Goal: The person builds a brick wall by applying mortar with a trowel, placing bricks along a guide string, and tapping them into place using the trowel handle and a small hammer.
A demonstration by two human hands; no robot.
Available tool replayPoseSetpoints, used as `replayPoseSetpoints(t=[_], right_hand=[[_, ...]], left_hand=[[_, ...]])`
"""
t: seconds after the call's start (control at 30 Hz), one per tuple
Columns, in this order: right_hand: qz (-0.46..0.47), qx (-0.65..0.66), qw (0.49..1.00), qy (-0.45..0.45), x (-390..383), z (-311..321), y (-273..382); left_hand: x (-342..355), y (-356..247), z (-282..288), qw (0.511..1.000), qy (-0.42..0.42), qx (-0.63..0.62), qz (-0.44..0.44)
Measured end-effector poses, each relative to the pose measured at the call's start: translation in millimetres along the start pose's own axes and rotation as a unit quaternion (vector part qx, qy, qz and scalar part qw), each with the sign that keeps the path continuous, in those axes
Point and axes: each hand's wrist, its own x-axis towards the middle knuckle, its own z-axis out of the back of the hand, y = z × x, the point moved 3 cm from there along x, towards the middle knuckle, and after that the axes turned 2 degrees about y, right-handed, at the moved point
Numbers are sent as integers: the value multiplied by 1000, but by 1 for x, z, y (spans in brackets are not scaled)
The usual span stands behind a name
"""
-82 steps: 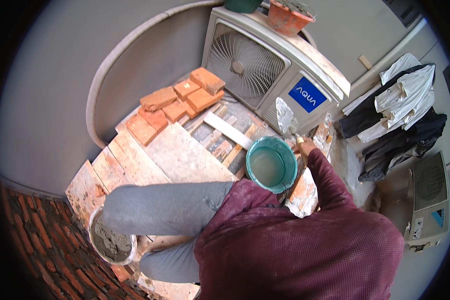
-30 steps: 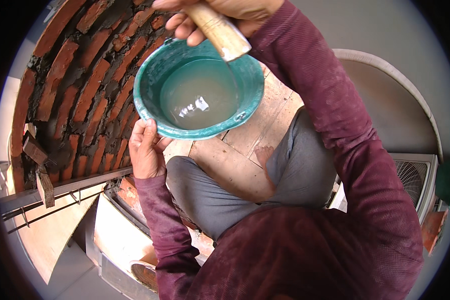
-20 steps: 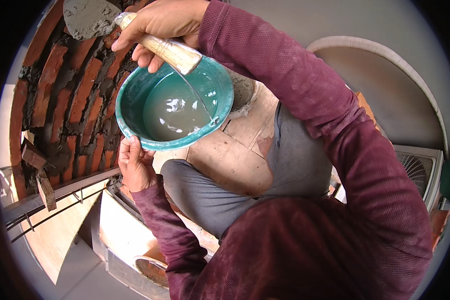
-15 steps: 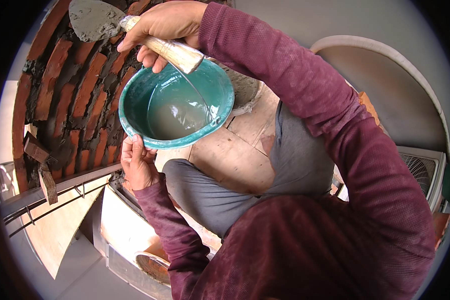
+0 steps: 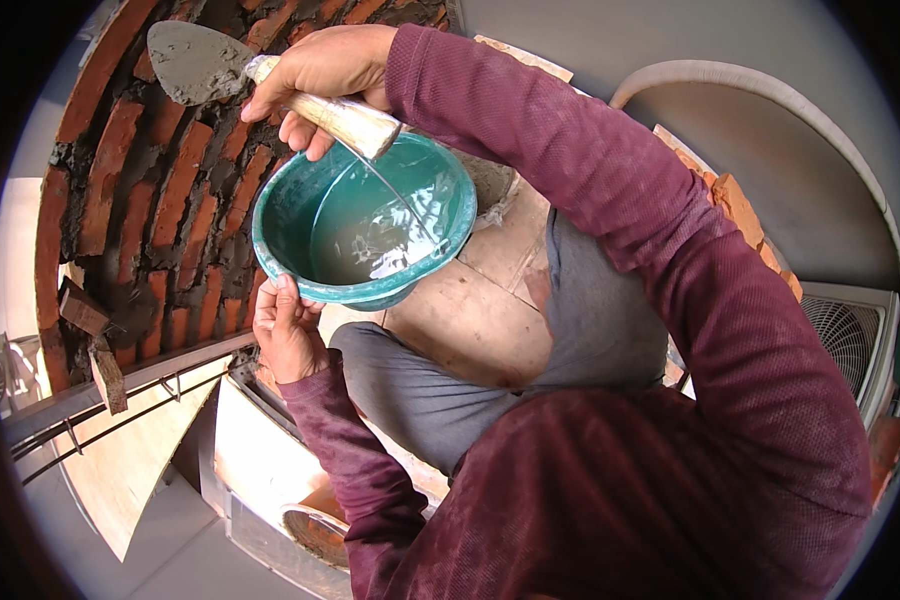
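A teal bucket (image 5: 360,291) of cloudy water (image 5: 385,230) is tilted between my hands. My left hand (image 5: 292,335) grips its near-left rim, thumb on top and fingers curled against the outside. Over the far rim, my right hand (image 5: 335,65) is closed round the worn wooden handle of a trowel (image 5: 353,122), whose grey blade, coated in mortar, points left. The bucket's thin wire handle (image 5: 385,185) runs up beneath the trowel handle to my right hand; where the fingers hold it is hidden.
On the left stands curved brickwork (image 5: 170,200) with wet mortar joints, edged by a metal bar and rods. A mortar container (image 5: 488,180) sits behind the bucket. Broken bricks (image 5: 735,208), a round-topped panel (image 5: 770,170) and a fan unit (image 5: 838,335) are at right.
The bucket has shifted slightly right and nearer, and its water surface is rippled differently. Both hands keep their holds; the view has moved a little.
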Motion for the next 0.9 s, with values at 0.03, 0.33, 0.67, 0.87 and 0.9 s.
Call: replayPoseSetpoints(t=[0.03,0.33,0.67,0.87,0.9], right_hand=[[-1,-2,1000,-1,-2,-1,1],[1,-5,1000,-22,-4,4,1],[-37,-14,999,7,6,9,-5],[9,-17,999,-44,-28,-4,27],[18,-21,999,-45,-29,-3,32]], left_hand=[[1,2,0,1000,-1,0,-1],[1,-2,-7,1000,-15,25,-2],[7,-1,-6,1000,10,23,7],[-6,5,-4,999,1,-35,16],[-7,3,-8,999,-3,-41,17]])
